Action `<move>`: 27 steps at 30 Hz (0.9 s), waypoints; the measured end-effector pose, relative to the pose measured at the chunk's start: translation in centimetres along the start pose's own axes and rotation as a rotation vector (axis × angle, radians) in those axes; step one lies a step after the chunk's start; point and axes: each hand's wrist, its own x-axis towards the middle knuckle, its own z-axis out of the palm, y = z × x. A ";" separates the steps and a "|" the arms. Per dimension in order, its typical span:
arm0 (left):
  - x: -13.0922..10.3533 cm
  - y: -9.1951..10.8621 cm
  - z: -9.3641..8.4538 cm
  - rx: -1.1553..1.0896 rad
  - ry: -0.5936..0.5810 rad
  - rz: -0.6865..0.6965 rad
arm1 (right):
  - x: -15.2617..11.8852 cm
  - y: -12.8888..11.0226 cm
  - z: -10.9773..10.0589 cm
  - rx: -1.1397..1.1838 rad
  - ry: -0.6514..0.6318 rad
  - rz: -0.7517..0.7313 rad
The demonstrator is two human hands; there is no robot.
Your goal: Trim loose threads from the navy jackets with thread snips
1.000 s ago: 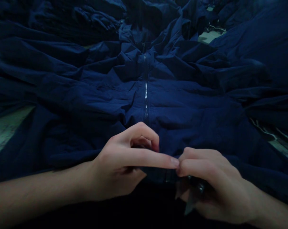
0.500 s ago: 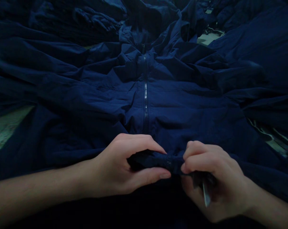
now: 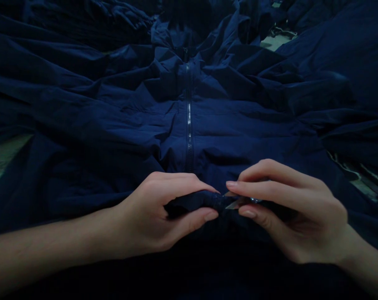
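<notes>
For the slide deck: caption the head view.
Left hand pinches the edge of a navy zipped garment; right hand holds small pointed blades beside it.

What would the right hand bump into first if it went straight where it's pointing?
The right hand points its small snips at the dark blue hem pinched in the left hand, so the hem would probably come first. The gap looks tiny, but depth is unclear here.

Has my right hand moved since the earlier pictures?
Yes. Judged against the zipper, your right hand has moved forward, its fingers now closer to it.
</notes>
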 end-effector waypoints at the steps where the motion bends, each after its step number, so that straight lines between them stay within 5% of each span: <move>1: 0.0 0.0 0.0 0.009 0.003 -0.001 | 0.0 0.0 0.0 0.016 0.004 0.024; 9: 0.0 -0.1 0.2 0.027 0.055 0.024 | 0.0 -0.3 0.1 0.089 0.013 0.152; 27: 0.0 -0.1 0.2 0.014 0.084 0.022 | -0.2 0.0 0.4 0.103 0.024 0.110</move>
